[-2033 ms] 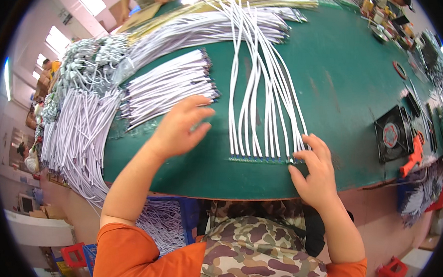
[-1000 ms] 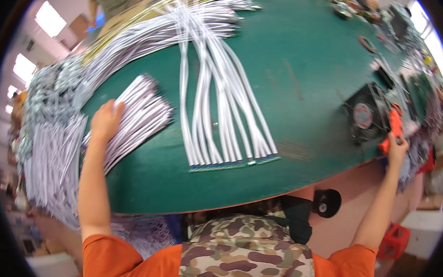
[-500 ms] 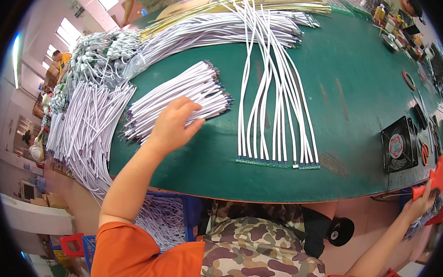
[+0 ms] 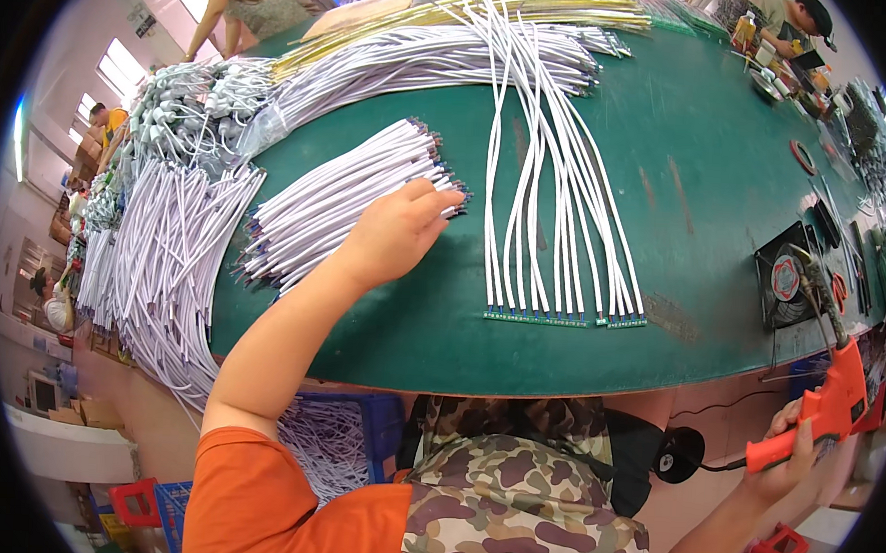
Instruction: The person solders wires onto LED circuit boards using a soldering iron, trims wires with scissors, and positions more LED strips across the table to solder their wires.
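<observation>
Of my left hand (image 4: 397,232) I see mainly the back, and it covers a part of the white cable bundle (image 4: 337,201), so I cannot make out whether the fingertips pinch one cable or only touch the dark tips at the bundle's right end. The fingers are bent and close together; the thumb is hard to distinguish. My right hand (image 4: 786,465), low and well apart from the left one, is clamped around the handle of an orange gun-shaped tool (image 4: 838,395); the handle hides a part of this hand, and the forearm is cut off by the lower edge. The tool's metal front points up and away from the right hand and passes, in my view, before a black fan (image 4: 784,277), covering a little of it; whether they touch, I cannot tell. Between my two hands, a row of white cables (image 4: 550,147) lies on the green worktop (image 4: 429,351), the near ends at a thin green strip (image 4: 541,320); the far ends cross over a long white pile (image 4: 414,60) and are difficult to separate. Left of my left hand, loose cables (image 4: 169,252) hang over the worktop's edge.
</observation>
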A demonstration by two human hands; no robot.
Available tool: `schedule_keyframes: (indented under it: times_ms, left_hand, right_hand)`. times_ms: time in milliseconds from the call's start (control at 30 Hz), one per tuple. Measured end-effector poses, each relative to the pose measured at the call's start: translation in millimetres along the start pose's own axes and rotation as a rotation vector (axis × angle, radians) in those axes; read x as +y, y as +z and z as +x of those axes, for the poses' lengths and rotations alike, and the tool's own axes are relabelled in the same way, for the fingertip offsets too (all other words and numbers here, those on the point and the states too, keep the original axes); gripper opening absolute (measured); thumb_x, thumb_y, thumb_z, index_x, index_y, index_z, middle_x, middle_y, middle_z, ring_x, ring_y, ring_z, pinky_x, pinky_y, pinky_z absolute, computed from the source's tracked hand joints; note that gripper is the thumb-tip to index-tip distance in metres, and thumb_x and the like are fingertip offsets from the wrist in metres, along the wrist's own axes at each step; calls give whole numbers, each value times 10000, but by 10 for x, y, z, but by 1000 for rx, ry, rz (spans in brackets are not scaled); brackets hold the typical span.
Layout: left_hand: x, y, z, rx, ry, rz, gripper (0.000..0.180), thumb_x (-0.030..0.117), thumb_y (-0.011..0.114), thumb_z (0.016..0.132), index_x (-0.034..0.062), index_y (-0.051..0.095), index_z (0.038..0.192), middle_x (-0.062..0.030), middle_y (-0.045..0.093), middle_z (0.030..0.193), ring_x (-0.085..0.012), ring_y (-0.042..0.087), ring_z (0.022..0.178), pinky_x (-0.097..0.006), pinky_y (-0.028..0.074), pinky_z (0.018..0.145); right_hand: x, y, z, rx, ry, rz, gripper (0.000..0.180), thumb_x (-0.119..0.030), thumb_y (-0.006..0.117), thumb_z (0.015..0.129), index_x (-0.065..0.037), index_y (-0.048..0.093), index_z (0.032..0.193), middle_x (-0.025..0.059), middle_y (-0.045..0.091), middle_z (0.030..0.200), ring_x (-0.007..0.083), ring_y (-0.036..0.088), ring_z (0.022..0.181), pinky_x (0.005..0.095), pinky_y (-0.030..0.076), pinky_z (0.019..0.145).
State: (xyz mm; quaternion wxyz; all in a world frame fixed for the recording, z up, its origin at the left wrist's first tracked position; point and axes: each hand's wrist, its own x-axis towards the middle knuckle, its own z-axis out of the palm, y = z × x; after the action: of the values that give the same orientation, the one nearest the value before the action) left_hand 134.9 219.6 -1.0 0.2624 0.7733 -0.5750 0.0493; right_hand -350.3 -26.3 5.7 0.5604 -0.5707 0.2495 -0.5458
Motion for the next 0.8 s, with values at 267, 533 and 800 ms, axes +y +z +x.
schedule_keyframes:
  times_ms: [267, 533, 800]
  left_hand:
    - [412, -122, -391, -273, -25, -461, 311, -7, 678, 899, 103, 723, 1187, -64, 559, 916, -216, 559, 856, -331, 457, 752]
    - [430, -168, -413, -277, 51, -454, 340, -50, 633, 894, 91, 711, 1193, -82, 564, 907, -246, 577, 849, -337, 478, 757]
    - [247, -1225, 34, 279, 150, 17, 335, -107, 658, 858, 31, 693, 1161, -70, 581, 926, -170, 568, 790, -279, 467, 707]
  right_hand:
    - [116, 755, -370, -280, 217, 177, 673, -219, 673, 911, 94, 379, 1430, 311, 593, 1247, 203, 660, 738, 287, 576, 642]
    - [220, 1169, -522, -467, 325, 160, 630, -154, 707, 876, 121, 440, 1377, 304, 625, 1229, 229, 712, 764, 309, 603, 654]
    - [165, 1198, -430, -462, 282, 128, 601, -141, 702, 872, 122, 475, 1362, 288, 638, 1220, 211, 709, 776, 327, 590, 709]
